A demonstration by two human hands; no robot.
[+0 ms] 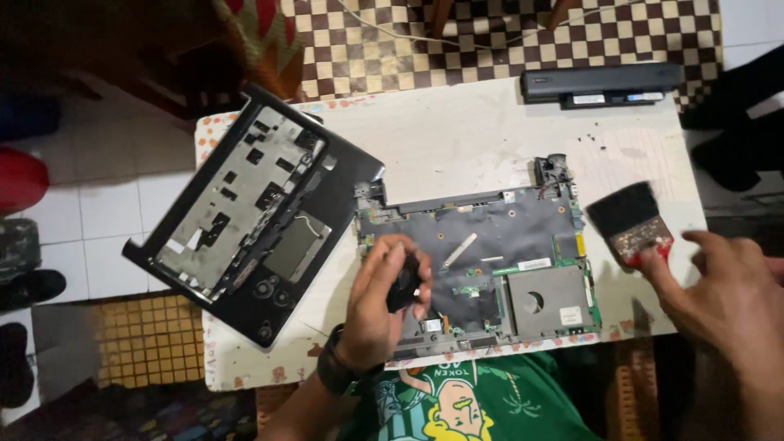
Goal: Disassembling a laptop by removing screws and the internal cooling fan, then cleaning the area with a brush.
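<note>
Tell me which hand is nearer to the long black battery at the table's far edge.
Right. The right hand, holding a brush, is below the battery; the left hand is farther, over the opened laptop base.

Two hands [380,302], one brush [633,222], one battery [600,84]

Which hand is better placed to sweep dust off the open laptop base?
The right hand, probably: it holds the paintbrush just beside the laptop base. The left hand is busy, closed around a small black part over the board.

left hand [384,294] curled closed, right hand [727,298] pinching
</note>
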